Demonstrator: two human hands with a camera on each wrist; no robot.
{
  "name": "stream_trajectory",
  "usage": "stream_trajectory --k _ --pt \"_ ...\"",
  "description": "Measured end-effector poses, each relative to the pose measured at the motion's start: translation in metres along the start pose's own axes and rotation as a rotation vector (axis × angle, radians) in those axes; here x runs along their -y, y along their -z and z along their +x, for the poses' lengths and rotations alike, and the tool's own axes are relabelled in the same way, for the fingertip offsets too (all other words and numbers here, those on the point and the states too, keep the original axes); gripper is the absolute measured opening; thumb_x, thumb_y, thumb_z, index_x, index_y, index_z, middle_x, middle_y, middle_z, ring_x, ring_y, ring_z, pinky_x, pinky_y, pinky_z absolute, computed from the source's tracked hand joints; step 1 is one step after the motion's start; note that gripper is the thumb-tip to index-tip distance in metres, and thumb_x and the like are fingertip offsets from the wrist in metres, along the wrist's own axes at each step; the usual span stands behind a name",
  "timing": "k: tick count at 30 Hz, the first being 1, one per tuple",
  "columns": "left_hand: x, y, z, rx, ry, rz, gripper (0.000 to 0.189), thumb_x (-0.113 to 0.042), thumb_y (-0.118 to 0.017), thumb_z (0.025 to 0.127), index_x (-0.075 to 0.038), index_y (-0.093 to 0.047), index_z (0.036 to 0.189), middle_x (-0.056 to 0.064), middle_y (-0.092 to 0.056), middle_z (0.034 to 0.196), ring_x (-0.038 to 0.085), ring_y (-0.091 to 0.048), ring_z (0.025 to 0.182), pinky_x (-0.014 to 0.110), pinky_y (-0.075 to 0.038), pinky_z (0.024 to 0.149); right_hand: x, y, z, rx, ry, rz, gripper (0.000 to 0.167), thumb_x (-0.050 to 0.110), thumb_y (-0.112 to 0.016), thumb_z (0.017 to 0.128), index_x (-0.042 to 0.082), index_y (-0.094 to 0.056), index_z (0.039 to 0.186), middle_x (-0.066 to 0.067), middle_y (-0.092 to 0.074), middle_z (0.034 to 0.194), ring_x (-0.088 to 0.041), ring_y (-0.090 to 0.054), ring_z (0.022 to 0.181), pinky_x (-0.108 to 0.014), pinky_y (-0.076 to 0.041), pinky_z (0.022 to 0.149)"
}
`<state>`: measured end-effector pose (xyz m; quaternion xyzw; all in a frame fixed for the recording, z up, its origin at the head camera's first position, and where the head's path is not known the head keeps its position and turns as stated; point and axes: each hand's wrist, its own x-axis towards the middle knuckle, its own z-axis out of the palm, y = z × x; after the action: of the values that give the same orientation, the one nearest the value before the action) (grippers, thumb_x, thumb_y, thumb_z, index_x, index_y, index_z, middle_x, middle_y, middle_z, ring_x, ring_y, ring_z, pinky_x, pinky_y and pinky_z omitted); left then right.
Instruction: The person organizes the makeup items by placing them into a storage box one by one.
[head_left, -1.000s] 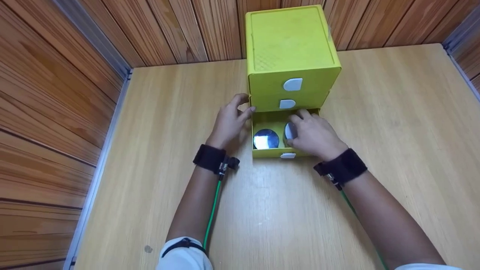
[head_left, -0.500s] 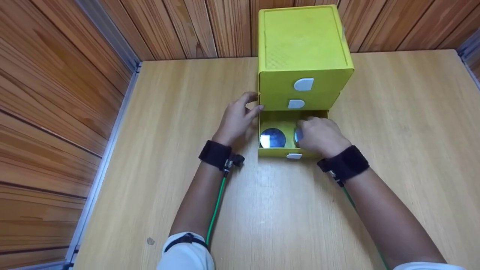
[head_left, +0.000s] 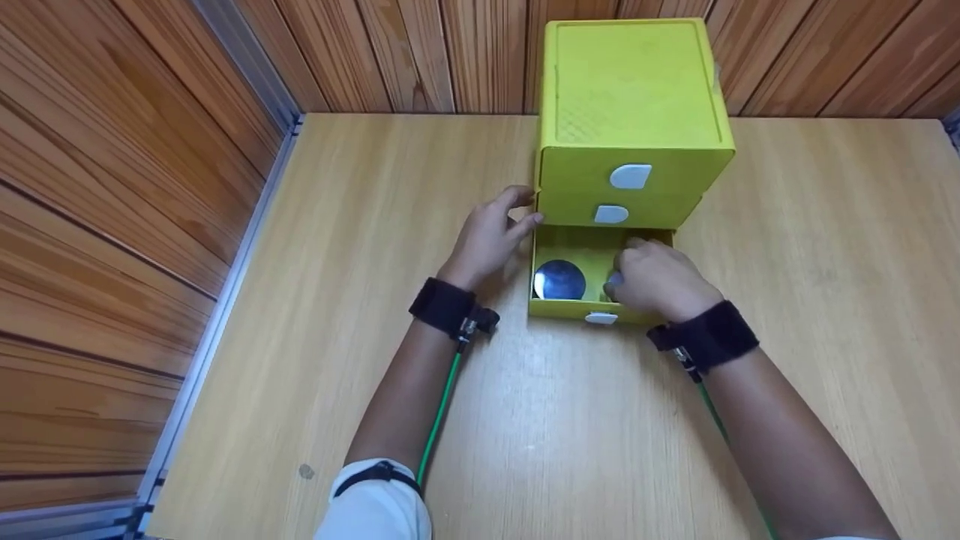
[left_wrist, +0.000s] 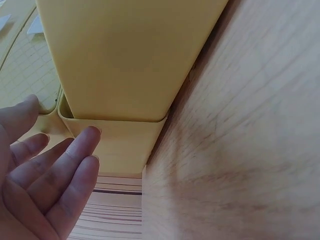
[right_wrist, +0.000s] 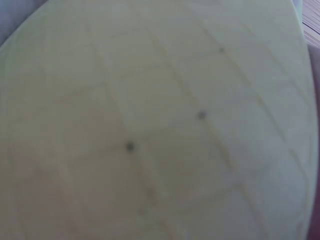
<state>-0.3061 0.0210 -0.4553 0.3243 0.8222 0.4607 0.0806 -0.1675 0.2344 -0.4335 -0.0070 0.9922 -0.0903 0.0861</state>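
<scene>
A yellow-green drawer box stands by the back wall, its bottom drawer pulled out. A shiny round disc lies in the drawer's left part. Down in the right part, my right hand has its fingers curled round a second shiny round thing. Most of that thing is hidden behind the hand. My left hand is at the box's left side, with fingertips right at its edge. In the left wrist view, the left hand's fingers are loosely extended beside the box casing and hold nothing.
White pull tabs mark the two closed upper drawers. Wood-plank walls close off the back and left of the wooden table. Close to the right wrist camera, a blurred pale surface with grid lines fills most of the view.
The head view has shifted, so the whole scene sits farther right. My right hand has turned over the second round thing and now covers most of it. The left hand keeps its place.
</scene>
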Motion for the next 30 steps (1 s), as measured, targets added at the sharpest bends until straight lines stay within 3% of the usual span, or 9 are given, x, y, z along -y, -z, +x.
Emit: stream_trajectory --k 4,8,14,19,26,30 --pt "-0.002 -0.001 0.002 0.006 -0.016 0.0 0.047 -0.038 -0.061 0.096 -0.014 -0.053 0.136 0.002 -0.059 0.132 0.007 -0.064 0.083 0.02 -0.051 0.075 -0.002 -0.001 -0.004 -0.056 0.013 -0.011 0.02 0.019 -0.055 0.086 0.009 -0.06 0.07 -0.008 -0.052 0.081 -0.027 -0.05 0.073 -0.042 -0.043 0.059" --pt "-0.002 -0.001 0.002 0.004 -0.013 -0.006 0.048 -0.038 -0.061 0.095 -0.013 -0.053 0.136 0.002 -0.059 0.132 0.007 -0.064 0.083 0.02 -0.051 0.075 -0.002 -0.004 -0.007 -0.097 0.026 -0.014 0.019 0.018 -0.054 0.09 0.005 -0.066 0.085 -0.008 -0.054 0.08 -0.027 -0.052 0.074 -0.042 -0.044 0.058" --pt "-0.003 0.007 0.002 -0.004 -0.026 0.042 0.048 -0.035 -0.06 0.097 -0.012 -0.051 0.138 0.004 -0.061 0.13 0.007 -0.064 0.083 0.02 -0.051 0.075 0.0 -0.013 -0.014 -0.239 0.007 0.113 0.03 0.019 -0.055 0.093 -0.002 -0.069 0.109 -0.014 -0.065 0.098 -0.033 -0.06 0.091 -0.048 -0.049 0.075" --pt "-0.005 0.016 0.0 -0.017 -0.054 0.058 0.048 -0.034 -0.059 0.098 -0.013 -0.05 0.14 0.003 -0.063 0.126 0.008 -0.064 0.085 0.021 -0.051 0.076 -0.003 -0.025 -0.021 -0.383 0.07 0.205 0.032 0.028 -0.061 0.095 -0.002 -0.07 0.105 -0.014 -0.067 0.101 -0.033 -0.061 0.095 -0.049 -0.049 0.081" --pt "-0.003 0.026 -0.007 -0.023 -0.041 0.042 0.049 -0.035 -0.059 0.098 -0.011 -0.052 0.14 0.003 -0.065 0.123 0.01 -0.065 0.088 0.023 -0.052 0.077 -0.004 -0.039 -0.028 -0.422 0.143 0.255 0.043 0.041 -0.059 0.097 0.001 -0.069 0.112 -0.013 -0.065 0.11 -0.032 -0.058 0.105 -0.049 -0.047 0.089" --pt "-0.002 0.035 -0.007 -0.029 -0.022 0.055 0.049 -0.036 -0.059 0.097 -0.01 -0.054 0.138 0.003 -0.065 0.122 0.01 -0.065 0.092 0.021 -0.051 0.08 -0.009 -0.042 -0.029 -0.474 0.213 0.301 0.039 0.037 -0.064 0.095 0.004 -0.069 0.115 -0.012 -0.064 0.116 -0.029 -0.056 0.111 -0.047 -0.046 0.093"
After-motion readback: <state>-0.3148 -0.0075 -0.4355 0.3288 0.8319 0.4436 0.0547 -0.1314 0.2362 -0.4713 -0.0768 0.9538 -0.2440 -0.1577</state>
